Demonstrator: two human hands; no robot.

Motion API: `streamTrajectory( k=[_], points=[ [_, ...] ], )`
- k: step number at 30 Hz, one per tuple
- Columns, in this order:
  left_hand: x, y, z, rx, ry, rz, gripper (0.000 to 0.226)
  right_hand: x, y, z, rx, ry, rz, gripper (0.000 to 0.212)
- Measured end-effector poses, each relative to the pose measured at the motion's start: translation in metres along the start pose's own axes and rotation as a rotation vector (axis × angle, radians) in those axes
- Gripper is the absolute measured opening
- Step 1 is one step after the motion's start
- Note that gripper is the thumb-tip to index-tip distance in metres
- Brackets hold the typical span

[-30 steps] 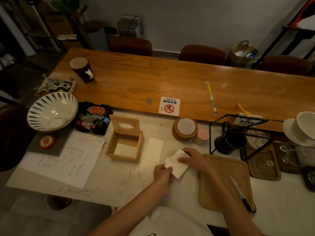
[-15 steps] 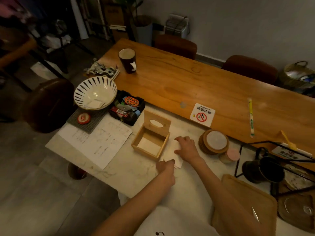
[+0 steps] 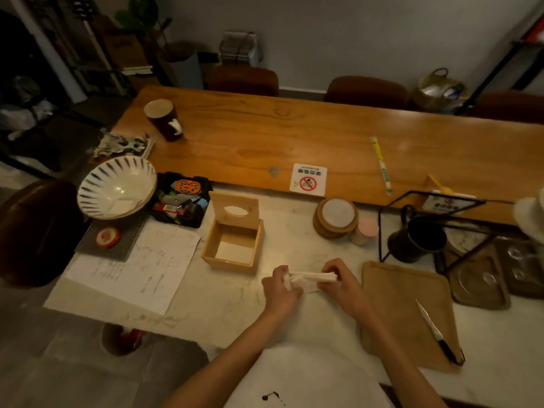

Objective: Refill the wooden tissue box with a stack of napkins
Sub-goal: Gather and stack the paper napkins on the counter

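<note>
The wooden tissue box (image 3: 233,244) stands open on the marble counter, its lid with the oval slot (image 3: 235,209) tipped up at the back. Pale paper lies on the box floor. Just to the right of the box and nearer me, my left hand (image 3: 281,287) and my right hand (image 3: 338,282) each grip one end of a thin stack of white napkins (image 3: 312,277), lifted edge-on a little above the counter.
A wooden tray (image 3: 406,307) with a knife (image 3: 435,331) lies to the right. Stacked coasters (image 3: 337,217), a black wire stand with a dark cup (image 3: 418,240), a striped bowl (image 3: 116,187), a black tray of packets (image 3: 181,198) and a paper sheet (image 3: 138,266) surround the box.
My hands have picked the napkins up off the counter beside the box and now hold them together as a stack between both hands. The camera view has swung back to the right.
</note>
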State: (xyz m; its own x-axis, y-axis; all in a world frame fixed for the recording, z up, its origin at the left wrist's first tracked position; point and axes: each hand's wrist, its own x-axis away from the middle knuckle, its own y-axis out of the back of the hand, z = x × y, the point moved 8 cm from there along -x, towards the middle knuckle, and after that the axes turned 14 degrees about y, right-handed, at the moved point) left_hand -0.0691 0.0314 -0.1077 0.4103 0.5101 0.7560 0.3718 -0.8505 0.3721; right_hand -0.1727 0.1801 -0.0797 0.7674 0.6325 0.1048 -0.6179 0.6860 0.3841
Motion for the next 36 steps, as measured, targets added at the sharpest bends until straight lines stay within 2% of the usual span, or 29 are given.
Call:
streamTrajectory(
  k=[2, 3, 6, 8, 10, 14, 17, 19, 24, 28, 31, 34, 36],
  points=[
    [0.0, -0.006, -0.01, -0.226, -0.152, -0.042, 0.045, 0.02, 0.0, -0.001, -0.065, 0.015, -0.051, 0.045],
    [0.0, -0.01, -0.014, -0.29, -0.227, -0.049, 0.037, 0.027, 0.001, -0.001, -0.068, 0.028, -0.082, 0.046],
    [0.012, -0.022, -0.023, -0.316, -0.452, -0.061, 0.013, 0.045, 0.008, -0.002, -0.022, 0.074, -0.215, 0.027],
    [0.021, -0.025, -0.025, -0.302, -0.573, -0.057, 0.009, 0.053, 0.012, -0.003, 0.009, 0.089, -0.292, 0.021],
    [0.022, -0.028, -0.023, -0.305, -0.638, -0.034, 0.01, 0.06, 0.012, -0.003, 0.018, 0.096, -0.333, 0.024],
    [0.01, -0.033, -0.012, -0.243, -0.582, 0.051, 0.021, 0.074, 0.004, -0.016, -0.029, 0.05, -0.411, 0.037],
    [0.014, -0.039, -0.005, -0.191, -0.559, 0.178, 0.049, 0.084, -0.005, -0.026, -0.16, -0.031, -0.457, 0.055],
    [0.019, -0.043, -0.003, -0.184, -0.561, 0.255, 0.06, 0.086, -0.007, -0.025, -0.174, -0.056, -0.48, 0.064],
    [0.033, -0.05, -0.012, -0.215, -0.629, 0.315, 0.058, 0.081, -0.011, -0.02, -0.182, -0.056, -0.485, 0.069],
    [0.033, -0.05, -0.019, -0.224, -0.658, 0.326, 0.068, 0.072, -0.009, -0.021, -0.16, -0.038, -0.477, 0.071],
    [0.035, -0.05, -0.028, -0.232, -0.683, 0.358, 0.065, 0.065, -0.01, -0.018, -0.157, -0.021, -0.425, 0.074],
    [0.036, -0.047, -0.033, -0.281, -0.742, 0.323, 0.055, 0.063, -0.01, -0.014, -0.042, 0.018, -0.407, 0.074],
    [0.035, -0.041, -0.034, -0.322, -0.819, 0.259, 0.047, 0.065, -0.007, -0.012, 0.115, 0.075, -0.404, 0.066]
  ],
)
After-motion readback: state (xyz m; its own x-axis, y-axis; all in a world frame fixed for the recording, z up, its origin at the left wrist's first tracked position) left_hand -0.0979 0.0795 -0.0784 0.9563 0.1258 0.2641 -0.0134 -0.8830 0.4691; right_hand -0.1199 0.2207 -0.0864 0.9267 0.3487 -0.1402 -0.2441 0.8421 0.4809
